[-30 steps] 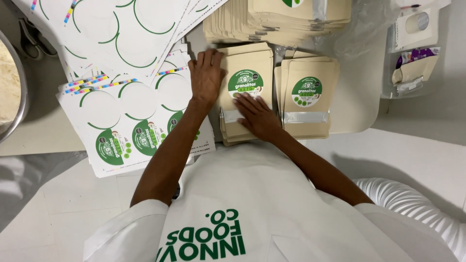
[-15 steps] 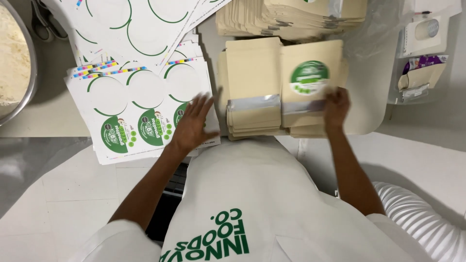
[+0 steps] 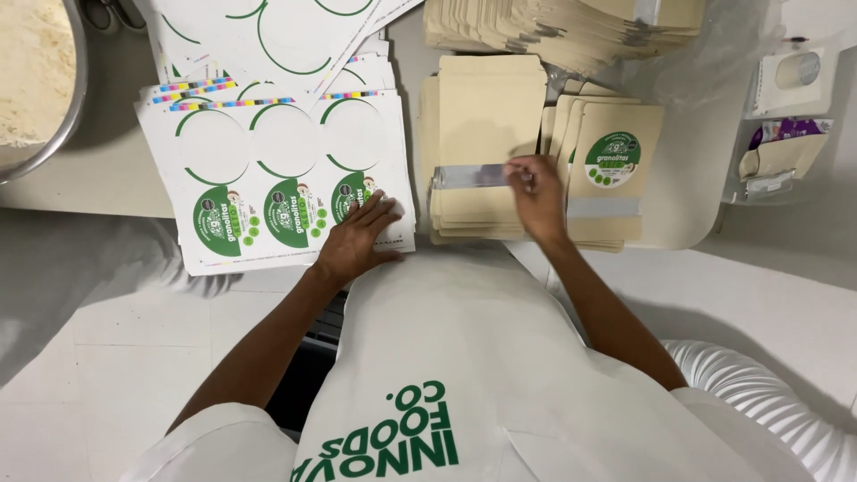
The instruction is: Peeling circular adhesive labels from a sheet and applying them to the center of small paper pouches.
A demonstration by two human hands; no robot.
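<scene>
- White counter (image 3: 107, 192) fills the head view, with pale floor tiles below its near edge and the person's white apron at the bottom of the frame.
- Left hand (image 3: 357, 236) lies flat, fingers spread, on the near right corner of the sticker sheet (image 3: 277, 178); its fingertips touch the rightmost round green label (image 3: 355, 196).
- Three green labels remain along the sheet's near row; the circles above them are empty outlines.
- Right hand (image 3: 536, 192) hovers over the stack of unlabelled kraft pouches (image 3: 482, 152), fingers blurred; whether they pinch anything I cannot tell.
- That stack lies just right of the sheet, between the two hands, long axis running away from the person; the right hand is nearer.
- Just beside it, further right, a labelled pouch (image 3: 611, 170) tops a second pile.
- More pouches (image 3: 553, 27) are fanned along the far edge.
- Metal bowl (image 3: 40, 80) at far left holds a pale, crumbly mix.
- Small clear tray (image 3: 790, 147) at right holds packets.
</scene>
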